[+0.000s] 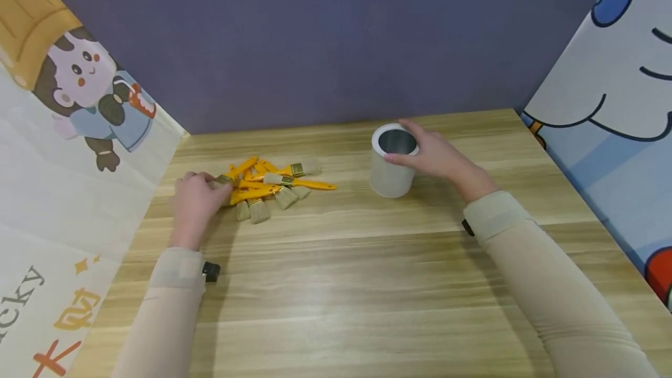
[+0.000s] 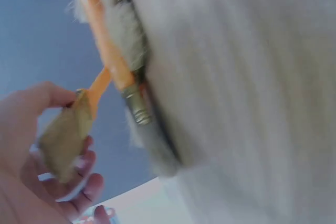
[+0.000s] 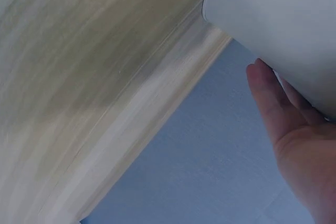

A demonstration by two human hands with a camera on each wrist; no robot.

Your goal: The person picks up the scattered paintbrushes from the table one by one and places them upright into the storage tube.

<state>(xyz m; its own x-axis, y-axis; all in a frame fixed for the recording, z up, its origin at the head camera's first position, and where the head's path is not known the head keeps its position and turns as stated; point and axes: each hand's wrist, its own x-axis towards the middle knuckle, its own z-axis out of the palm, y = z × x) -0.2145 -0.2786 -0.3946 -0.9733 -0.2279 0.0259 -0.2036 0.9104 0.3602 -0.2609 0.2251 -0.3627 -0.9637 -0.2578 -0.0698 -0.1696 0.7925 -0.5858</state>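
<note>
My left hand (image 1: 195, 200) is at the left end of a heap of yellow-handled paintbrushes (image 1: 254, 192) on the table. Its thumb and fingers pinch one paintbrush (image 2: 84, 111) near the metal band, as the left wrist view shows. That brush's handle runs toward the heap, partly behind another paintbrush (image 2: 107, 51). To the right, a white can (image 1: 389, 175) with a dark, open interior stands upright. The thumb and fingers of my right hand (image 1: 438, 159) hold the can around its upper rim. In the right wrist view, the can's smooth side (image 3: 278, 24) hides some fingertips.
The wood-grain table (image 1: 325, 284) meets a dark blue-purple wall (image 1: 336, 45) at the back. A cartoon-printed panel (image 1: 58, 191) borders the left side, another cartoon panel (image 1: 619, 133) the right. One loose brush (image 1: 315, 184) lies across the heap's right side, handle pointing toward the can.
</note>
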